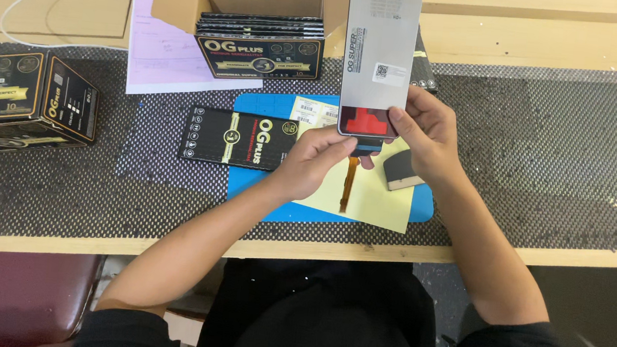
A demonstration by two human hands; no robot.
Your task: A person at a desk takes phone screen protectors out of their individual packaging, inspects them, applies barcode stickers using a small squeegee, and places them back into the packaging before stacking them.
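A tall grey phone screen panel [381,45] with stickers on its back stands upright above the blue mat [270,106]. An orange flex ribbon [349,185] hangs from its lower end. My left hand [317,163] pinches the panel's bottom edge from the left. My right hand [425,136] grips the bottom right corner. Under them lies a pale yellow sheet [378,195].
A flat black and gold package [236,138] lies left of the hands. An open cardboard carton [259,22] of similar packages stands behind. A black box [21,100] sits far left, a small dark pad [402,169] by my right wrist, and a pink paper [163,39] beside the carton.
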